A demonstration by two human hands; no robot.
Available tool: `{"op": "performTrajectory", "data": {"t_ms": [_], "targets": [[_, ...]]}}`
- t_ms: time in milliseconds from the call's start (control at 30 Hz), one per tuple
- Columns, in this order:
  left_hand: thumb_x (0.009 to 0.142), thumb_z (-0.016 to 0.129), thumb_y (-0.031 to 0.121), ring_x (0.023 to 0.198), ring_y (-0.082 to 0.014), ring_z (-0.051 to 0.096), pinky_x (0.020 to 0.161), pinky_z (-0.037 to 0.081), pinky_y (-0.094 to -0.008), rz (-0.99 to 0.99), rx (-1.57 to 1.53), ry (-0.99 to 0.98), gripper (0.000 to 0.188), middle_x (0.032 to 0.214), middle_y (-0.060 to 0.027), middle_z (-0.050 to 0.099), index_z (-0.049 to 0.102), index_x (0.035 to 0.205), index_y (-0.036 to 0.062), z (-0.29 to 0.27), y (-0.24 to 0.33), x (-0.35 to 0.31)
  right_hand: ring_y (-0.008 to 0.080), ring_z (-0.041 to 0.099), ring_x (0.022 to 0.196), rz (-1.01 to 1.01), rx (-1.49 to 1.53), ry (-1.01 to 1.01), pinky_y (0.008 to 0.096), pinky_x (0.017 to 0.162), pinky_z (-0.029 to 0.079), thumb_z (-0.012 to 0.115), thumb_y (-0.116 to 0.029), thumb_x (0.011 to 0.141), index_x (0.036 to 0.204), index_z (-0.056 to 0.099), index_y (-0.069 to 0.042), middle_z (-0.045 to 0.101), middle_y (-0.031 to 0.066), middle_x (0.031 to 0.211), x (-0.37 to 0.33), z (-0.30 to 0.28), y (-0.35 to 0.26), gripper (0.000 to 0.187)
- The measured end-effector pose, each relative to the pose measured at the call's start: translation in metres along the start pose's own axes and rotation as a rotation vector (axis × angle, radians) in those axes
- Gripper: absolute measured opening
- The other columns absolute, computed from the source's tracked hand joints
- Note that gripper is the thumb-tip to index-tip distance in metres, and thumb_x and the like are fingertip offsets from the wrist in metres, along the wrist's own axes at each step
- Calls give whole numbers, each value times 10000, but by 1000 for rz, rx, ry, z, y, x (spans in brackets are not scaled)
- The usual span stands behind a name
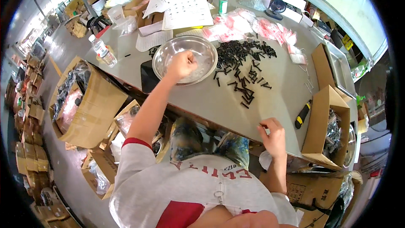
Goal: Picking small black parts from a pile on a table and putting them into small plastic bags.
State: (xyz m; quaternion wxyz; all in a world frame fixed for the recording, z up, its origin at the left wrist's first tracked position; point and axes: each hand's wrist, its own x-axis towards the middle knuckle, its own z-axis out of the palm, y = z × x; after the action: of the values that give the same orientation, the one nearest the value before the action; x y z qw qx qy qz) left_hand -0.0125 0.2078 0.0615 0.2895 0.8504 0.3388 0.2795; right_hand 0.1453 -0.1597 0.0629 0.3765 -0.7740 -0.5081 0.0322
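My left hand (183, 65) is over a shiny steel bowl (162, 55), its fingers curled together. Whatever may be in those fingers is too small or hidden to make out. Small pale or clear pieces (203, 65) lie at the bottom of the bowl. My right hand (274, 138) is at the near edge of the table, fingers bent in toward the thumb, and I cannot see anything in them. A spread pile of black screws (240, 57) lies to the right of the bowl, with stragglers toward me. A dark flat object (148, 78) lies partly under the bowl.
Red-and-white plastic bags (236, 23) lie behind the screws. Printed sheets (185, 10), a green bottle (222, 0) and a small fan (277, 7) stand farther back. A water bottle (103, 51) is at left. A yellow-black cutter (303, 115) lies beside an open carton (325, 126) at right.
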Motion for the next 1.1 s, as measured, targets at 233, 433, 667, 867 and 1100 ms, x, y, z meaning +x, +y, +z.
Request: {"op": "performTrajectory", "data": {"t_ms": [233,433,667,867,1100], "targets": [[824,691,101,719,-18,430,624,394,-216,-82,-945,-627,200,768,64,468,492,825,86,43,100,-126,217,593,873,102,777,12,314,721,497,657,52,738,1046,542,-66,563,75,1036,14,53,-43,349],[851,659,121,621,-65,477,551,380,-219,-294,-1215,-643,117,743,24,522,557,865,65,59,85,-169,89,553,851,324,1001,-74,230,696,480,649,85,769,957,522,-57,544,16,978,-2,71,-14,267],[875,633,123,665,-88,569,588,449,-216,-382,-1176,-591,111,759,-32,627,646,858,13,62,73,-186,156,562,785,133,549,32,264,695,475,630,71,774,925,585,-58,548,51,945,-1,71,-13,204],[861,652,108,625,-72,559,575,455,-213,-350,-1037,-409,131,709,-27,635,652,803,-10,72,80,-194,309,579,905,-159,193,68,369,751,486,655,7,745,1015,603,-74,597,109,918,-6,54,-50,286],[859,650,89,569,-49,476,516,393,-215,-190,-987,-298,119,641,-11,586,640,802,-14,80,82,-203,318,621,833,-218,307,-63,385,691,511,656,9,744,1016,580,-64,631,121,933,-12,57,-55,292]]}}
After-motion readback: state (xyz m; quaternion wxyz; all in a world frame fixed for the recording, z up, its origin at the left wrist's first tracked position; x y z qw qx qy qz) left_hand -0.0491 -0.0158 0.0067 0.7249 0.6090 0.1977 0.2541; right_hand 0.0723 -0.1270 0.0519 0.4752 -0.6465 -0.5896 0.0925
